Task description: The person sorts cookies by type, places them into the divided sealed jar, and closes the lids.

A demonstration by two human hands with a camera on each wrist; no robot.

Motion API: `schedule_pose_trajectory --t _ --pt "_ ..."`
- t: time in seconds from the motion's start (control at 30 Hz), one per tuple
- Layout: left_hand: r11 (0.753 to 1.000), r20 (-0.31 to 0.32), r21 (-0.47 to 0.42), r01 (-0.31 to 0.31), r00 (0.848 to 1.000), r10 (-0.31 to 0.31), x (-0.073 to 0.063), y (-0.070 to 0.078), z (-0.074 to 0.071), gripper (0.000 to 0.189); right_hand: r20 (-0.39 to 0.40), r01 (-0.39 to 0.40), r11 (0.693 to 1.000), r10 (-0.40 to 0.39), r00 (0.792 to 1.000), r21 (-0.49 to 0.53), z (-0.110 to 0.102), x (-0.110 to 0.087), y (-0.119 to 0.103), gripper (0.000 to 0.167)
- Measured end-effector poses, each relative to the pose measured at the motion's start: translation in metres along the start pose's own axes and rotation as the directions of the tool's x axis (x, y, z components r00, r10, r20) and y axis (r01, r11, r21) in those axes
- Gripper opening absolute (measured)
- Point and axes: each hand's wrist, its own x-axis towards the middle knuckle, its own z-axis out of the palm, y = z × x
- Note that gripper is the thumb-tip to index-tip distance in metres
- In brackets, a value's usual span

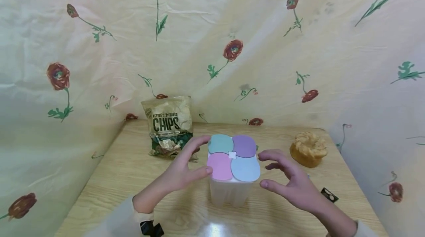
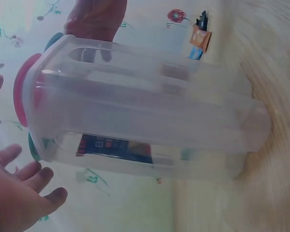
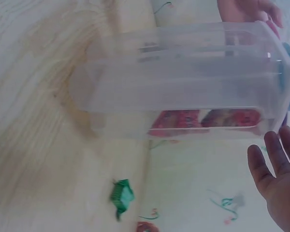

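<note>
A tall, clear plastic container [image 1: 230, 194] stands upright on the table between both hands. Its white top carries four rounded lids: teal [image 1: 220, 144], purple [image 1: 245, 146], pink [image 1: 220, 166] and light blue [image 1: 245, 168]. At the left side of this top is my left hand [image 1: 180, 168], its thumb and forefinger spread right at the lid edge. My right hand [image 1: 292, 181] hovers to the right with parted, slightly bent fingers, holding nothing. Through the clear walls a dark blue packet [image 2: 116, 148] shows in the left wrist view, and red packaging [image 3: 203, 121] in the right one.
A bag of kettle cooked chips [image 1: 169, 126] stands behind my left hand. At the back right lies a ring-shaped cake [image 1: 308, 149], with a small black object [image 1: 329, 195] nearer me. A small green wrapped item [image 3: 122, 197] lies on the table. Flowered cloth [image 1: 199, 45] hangs behind.
</note>
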Motion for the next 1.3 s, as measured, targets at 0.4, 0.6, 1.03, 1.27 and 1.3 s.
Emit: schedule_pose_trajectory --t 0.4,0.6,1.03,1.27,1.3 --pt "0.996 0.075 0.045 0.081 0.994 -0.085 0.018 0.01 -0.008 0.078 0.038 0.133 0.977 -0.128 0.991 -0.167 0.0 0.023 -0.022 0.055" --pt "0.989 0.101 0.074 0.127 0.986 -0.134 0.022 0.01 -0.012 0.074 0.099 0.207 0.954 -0.19 0.977 -0.218 0.002 0.032 -0.026 0.051" --pt "0.986 0.155 0.015 0.168 0.973 -0.169 0.028 0.012 -0.017 0.079 0.126 0.232 0.937 -0.205 0.971 -0.262 0.002 0.038 -0.024 0.046" --pt "0.989 0.162 0.055 0.138 0.976 -0.145 0.031 0.009 -0.017 0.079 0.034 0.439 0.859 -0.446 0.894 -0.263 0.004 0.047 -0.019 0.043" --pt "0.988 0.162 0.066 0.137 0.976 -0.146 0.032 0.009 -0.017 0.08 0.027 0.455 0.85 -0.465 0.885 -0.267 0.005 0.048 -0.018 0.043"
